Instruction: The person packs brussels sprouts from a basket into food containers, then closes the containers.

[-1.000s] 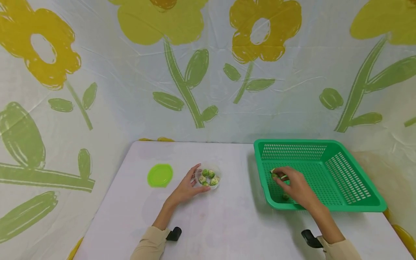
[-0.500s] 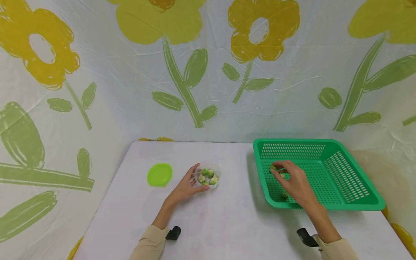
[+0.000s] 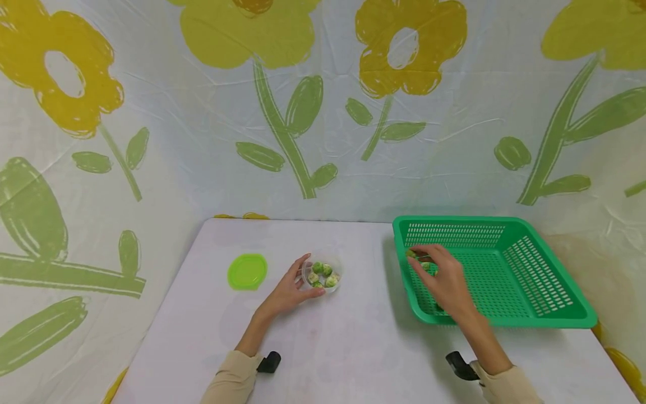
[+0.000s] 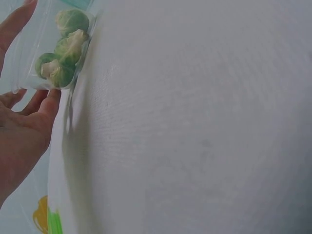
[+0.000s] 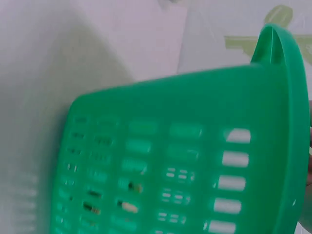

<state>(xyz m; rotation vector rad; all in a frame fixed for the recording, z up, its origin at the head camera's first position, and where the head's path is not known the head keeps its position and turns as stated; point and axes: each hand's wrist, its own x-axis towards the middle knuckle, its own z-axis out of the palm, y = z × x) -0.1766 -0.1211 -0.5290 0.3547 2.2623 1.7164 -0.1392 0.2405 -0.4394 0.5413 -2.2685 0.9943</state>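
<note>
My left hand [image 3: 285,293] holds a clear round plastic container [image 3: 323,276] on the table, thumb on the near side and fingers on the far side. Several Brussels sprouts [image 4: 68,46] lie inside it. Over the left part of a green plastic basket [image 3: 504,275], my right hand [image 3: 446,280] pinches one Brussels sprout [image 3: 411,254] between thumb and fingertips, close to the left rim. Below that hand, other sprouts [image 3: 425,266] lie in the basket, partly hidden by it. In the right wrist view the basket's slotted wall [image 5: 195,102] hides most of the hand.
A bright green round lid [image 3: 247,271] lies flat on the white table [image 3: 353,348], left of the container. Flower-printed cloth [image 3: 444,146] hangs behind the table and at its sides. A black wrist camera [image 3: 269,362] is on the left cuff, another [image 3: 461,366] on the right.
My right hand has lifted the sprout and moved it left, toward the basket's left rim. The left hand and the container have stayed in place.
</note>
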